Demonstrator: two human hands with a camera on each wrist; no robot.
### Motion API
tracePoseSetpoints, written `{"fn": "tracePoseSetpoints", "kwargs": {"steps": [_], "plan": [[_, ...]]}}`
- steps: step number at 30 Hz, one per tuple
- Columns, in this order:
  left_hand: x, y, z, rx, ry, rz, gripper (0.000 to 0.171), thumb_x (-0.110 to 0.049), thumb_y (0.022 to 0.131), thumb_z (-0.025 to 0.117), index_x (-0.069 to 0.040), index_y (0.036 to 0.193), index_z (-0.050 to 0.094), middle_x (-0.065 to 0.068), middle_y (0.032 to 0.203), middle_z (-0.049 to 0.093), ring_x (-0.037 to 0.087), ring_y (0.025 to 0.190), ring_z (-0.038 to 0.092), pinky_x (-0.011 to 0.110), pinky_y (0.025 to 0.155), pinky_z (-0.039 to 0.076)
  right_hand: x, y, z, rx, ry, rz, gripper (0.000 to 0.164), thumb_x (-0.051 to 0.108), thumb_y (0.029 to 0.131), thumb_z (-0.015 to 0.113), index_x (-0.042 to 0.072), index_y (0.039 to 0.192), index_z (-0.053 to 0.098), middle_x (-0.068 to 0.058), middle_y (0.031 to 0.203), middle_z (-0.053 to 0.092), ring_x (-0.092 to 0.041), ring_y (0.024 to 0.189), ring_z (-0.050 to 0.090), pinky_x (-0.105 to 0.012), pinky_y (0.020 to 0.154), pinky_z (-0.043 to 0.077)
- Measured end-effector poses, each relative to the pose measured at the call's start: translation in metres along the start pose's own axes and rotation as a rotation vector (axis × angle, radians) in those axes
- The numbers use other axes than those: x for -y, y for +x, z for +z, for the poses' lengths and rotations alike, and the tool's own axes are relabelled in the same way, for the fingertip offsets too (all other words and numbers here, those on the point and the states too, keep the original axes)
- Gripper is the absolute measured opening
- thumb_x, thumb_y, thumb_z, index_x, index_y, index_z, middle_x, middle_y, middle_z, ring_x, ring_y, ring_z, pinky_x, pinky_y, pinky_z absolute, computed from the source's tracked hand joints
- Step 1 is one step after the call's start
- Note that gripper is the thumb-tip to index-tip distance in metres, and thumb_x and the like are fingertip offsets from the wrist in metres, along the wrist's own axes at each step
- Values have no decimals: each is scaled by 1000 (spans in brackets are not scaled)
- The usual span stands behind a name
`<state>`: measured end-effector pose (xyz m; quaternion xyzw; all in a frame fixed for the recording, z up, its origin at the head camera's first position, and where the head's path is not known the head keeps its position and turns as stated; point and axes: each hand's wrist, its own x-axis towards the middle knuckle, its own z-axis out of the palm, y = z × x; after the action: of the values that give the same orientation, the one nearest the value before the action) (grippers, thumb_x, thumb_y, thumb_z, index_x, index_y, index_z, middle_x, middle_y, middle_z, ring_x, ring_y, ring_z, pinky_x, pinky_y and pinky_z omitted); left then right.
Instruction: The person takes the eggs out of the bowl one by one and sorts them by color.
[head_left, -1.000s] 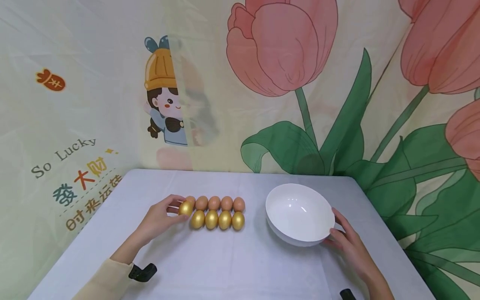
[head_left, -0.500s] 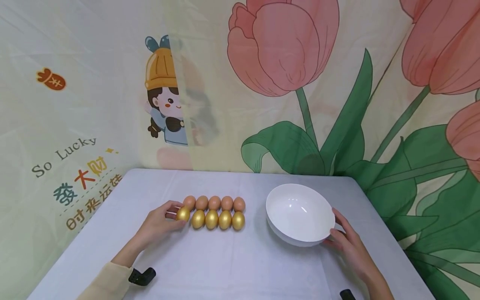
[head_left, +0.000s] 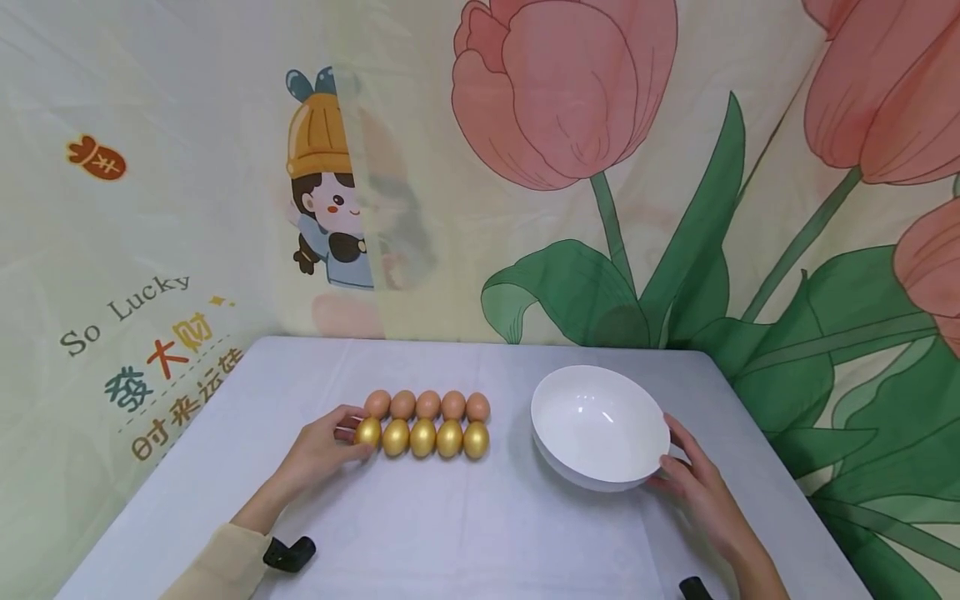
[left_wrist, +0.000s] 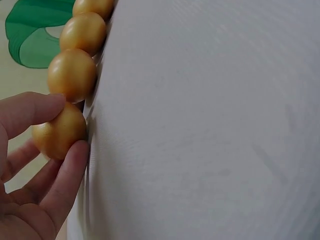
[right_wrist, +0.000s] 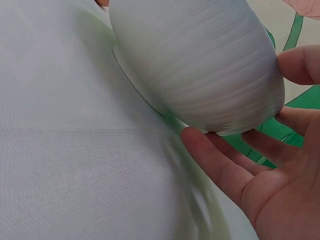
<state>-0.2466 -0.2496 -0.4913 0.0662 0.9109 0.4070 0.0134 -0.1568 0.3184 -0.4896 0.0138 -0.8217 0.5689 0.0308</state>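
My left hand (head_left: 322, 446) pinches a golden egg (head_left: 368, 432) at the left end of the front row of golden eggs (head_left: 423, 438). In the left wrist view, thumb and fingers sit around this golden egg (left_wrist: 61, 132), low at the table, close beside its neighbour (left_wrist: 72, 75). Behind that row stands a line of brown eggs (head_left: 428, 405). My right hand (head_left: 701, 492) holds the right side of a white bowl (head_left: 592, 425) that stands upright, its visible inside bare. In the right wrist view, fingertips touch the outer wall of the bowl (right_wrist: 200, 65).
A white cloth covers the table (head_left: 480, 525). Behind it hangs a backdrop (head_left: 420, 317) printed with tulips and a cartoon figure. A gap of tablecloth lies between the eggs and the bowl. Black wrist mounts (head_left: 289, 554) show near both forearms.
My left hand has brought the golden egg down and toward me, from in front of the leftmost brown egg to the left end of the golden row. The right hand and bowl stay put.
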Motion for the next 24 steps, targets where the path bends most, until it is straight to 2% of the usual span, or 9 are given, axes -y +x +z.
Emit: {"fn": "tracePoseSetpoints", "kwargs": {"steps": [14, 24], "plan": [[-4, -3, 2, 30, -29, -24, 65, -30, 86, 91, -13, 140, 61, 12, 130, 70, 24, 110, 70, 35, 85, 57, 1, 0, -1, 2, 0, 0, 68, 34, 114, 49, 20, 172, 17, -22, 163, 29, 3, 111, 61, -29, 91, 62], [-1, -4, -3, 32, -42, 0, 65, -29, 86, 91, -13, 141, 60, 12, 130, 71, 25, 112, 72, 34, 86, 58, 2, 1, -1, 8, 18, -5, 68, 33, 114, 50, 20, 172, 17, -22, 164, 29, 4, 112, 60, -29, 91, 62]]}}
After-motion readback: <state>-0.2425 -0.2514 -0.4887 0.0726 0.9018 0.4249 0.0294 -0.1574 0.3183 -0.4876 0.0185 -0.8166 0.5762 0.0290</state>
